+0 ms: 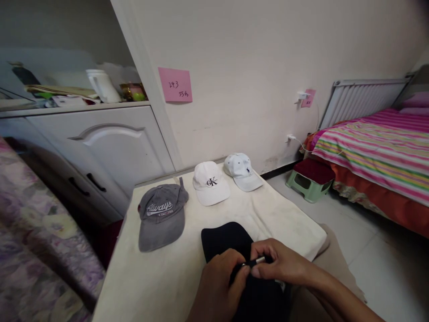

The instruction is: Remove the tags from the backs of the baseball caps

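Note:
A black baseball cap lies at the table's near edge, its brim pointing away from me. Over its back, my left hand pinches the cap's strap near a small metal piece. From the other side my right hand grips the same strap between thumb and fingers, beside a silver buckle. Both hands nearly touch each other. Beyond them stand a grey cap lettered "Always", a white cap with dark letters, and a pale cap with a small dark emblem. My hands hide part of the black cap.
The caps rest on a cream-covered table against the wall. A grey cabinet and flowered curtain are at left. On the right are a green stool with a dark red top and a bed with a striped cover.

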Tool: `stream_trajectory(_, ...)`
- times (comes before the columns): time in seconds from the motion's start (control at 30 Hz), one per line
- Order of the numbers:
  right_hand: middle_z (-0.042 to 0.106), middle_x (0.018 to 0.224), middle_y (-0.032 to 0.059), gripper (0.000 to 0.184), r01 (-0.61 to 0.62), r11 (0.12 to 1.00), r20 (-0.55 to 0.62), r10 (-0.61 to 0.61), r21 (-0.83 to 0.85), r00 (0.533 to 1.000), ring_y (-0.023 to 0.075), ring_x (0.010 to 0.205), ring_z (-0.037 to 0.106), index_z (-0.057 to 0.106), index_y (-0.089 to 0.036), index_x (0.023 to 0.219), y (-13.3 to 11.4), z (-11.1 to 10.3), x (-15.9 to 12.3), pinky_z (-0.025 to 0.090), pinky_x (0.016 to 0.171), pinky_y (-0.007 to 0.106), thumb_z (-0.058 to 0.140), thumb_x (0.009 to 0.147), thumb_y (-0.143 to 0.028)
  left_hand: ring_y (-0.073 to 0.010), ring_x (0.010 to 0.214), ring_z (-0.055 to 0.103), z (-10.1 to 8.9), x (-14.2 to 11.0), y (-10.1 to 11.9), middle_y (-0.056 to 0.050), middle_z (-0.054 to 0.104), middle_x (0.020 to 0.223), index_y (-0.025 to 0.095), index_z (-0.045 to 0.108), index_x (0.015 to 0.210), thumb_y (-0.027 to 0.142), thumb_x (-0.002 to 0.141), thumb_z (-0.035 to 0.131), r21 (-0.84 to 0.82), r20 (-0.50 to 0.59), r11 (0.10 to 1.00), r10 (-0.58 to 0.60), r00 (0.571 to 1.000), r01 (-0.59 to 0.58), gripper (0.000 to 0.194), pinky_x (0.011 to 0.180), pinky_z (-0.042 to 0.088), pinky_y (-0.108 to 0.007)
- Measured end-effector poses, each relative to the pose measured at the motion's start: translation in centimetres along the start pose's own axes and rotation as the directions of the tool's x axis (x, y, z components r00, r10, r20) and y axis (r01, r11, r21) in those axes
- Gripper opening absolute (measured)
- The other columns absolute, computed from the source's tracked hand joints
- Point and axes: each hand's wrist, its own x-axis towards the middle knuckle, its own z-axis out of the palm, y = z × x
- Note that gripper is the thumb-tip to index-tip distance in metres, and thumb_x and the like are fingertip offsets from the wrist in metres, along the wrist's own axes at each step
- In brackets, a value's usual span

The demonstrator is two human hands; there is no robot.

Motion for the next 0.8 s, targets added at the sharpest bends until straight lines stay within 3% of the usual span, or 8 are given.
stream_trajectory(0.27,0.054,0.063,-0.0069,0.028,-0.031,0.999,0.052,0.029,0.028,0.998,0.0083,0.053,0.045,0.065,-0.017,0.081,-0.4,-0.7,-0.2,0.031,0.05,0.021,0.081,0.076,-0.039,-0.0157,0.066,0.047,-0.5,0.3,-0.3,0.003,0.052,0.068,0.02,0.054,0.072,0.036,0.097,0.048,-0.255,0.03,0.964,-0.07,0.997,0.076,0.029,0.062,0.033,-0.027)
stream_trajectory(0.37,0.058,0.065,-0.0056,0.037,-0.063,0.996,0.114,0.055,0.069,0.992,0.0098,0.055,0.051,0.066,-0.018,0.083,-0.2,-1.7,-0.4,0.036,0.053,0.022,0.086,0.068,-0.045,-0.0154,0.066,0.043,-1.1,0.5,-0.4,0.003,0.048,0.067,0.02,0.053,0.072,0.041,0.095,0.05,-0.316,0.044,0.941,-0.109,0.993,0.118,0.032,0.062,0.031,-0.027)
stream_trajectory(0.47,0.066,0.079,-0.0011,0.044,-0.069,0.994,0.152,0.056,0.084,0.987,0.0135,0.068,0.056,0.069,-0.017,0.086,0.3,-3.2,-0.7,0.041,0.063,0.025,0.09,0.06,-0.046,-0.0146,0.065,0.04,-2.0,0.3,-0.5,0.004,0.045,0.067,0.02,0.053,0.072,0.048,0.093,0.053,-0.444,0.049,0.882,-0.151,0.987,0.157,0.035,0.06,0.03,-0.026)
stream_trajectory(0.57,0.067,0.09,0.0013,0.052,-0.054,0.995,0.159,0.04,0.084,0.986,0.0194,0.084,0.059,0.072,-0.017,0.093,0.9,-4.5,-1.1,0.044,0.073,0.029,0.093,0.055,-0.046,-0.0133,0.065,0.038,-2.5,-0.2,-0.3,0.005,0.045,0.067,0.019,0.055,0.074,0.053,0.089,0.061,-0.635,0.046,0.748,-0.215,0.975,0.195,0.037,0.06,0.031,-0.024)
stream_trajectory(0.7,0.067,0.096,0.0016,0.043,0.007,0.994,0.164,-0.024,0.106,0.986,0.0234,0.097,0.059,0.075,-0.018,0.09,1.8,-4.9,-1.2,0.044,0.086,0.032,0.095,0.055,-0.031,-0.0108,0.061,0.038,-2.8,-1.2,0.7,0.005,0.05,0.066,0.019,0.06,0.083,0.054,0.084,0.07,-0.866,0.079,0.45,-0.305,0.949,0.217,0.037,0.057,0.03,-0.022)
stream_trajectory(0.8,0.069,0.089,0.0029,0.03,0.009,0.972,0.181,-0.053,0.233,0.982,0.0186,0.085,0.062,0.077,-0.015,0.083,2.0,-4.5,-1.4,0.045,0.077,0.027,0.092,0.059,-0.025,-0.0089,0.057,0.037,-3.3,-2.0,1.9,0.004,0.05,0.064,0.018,0.062,0.079,0.052,0.083,0.073,-0.942,0.082,0.288,-0.306,0.948,0.175,0.037,0.055,0.03,-0.021)
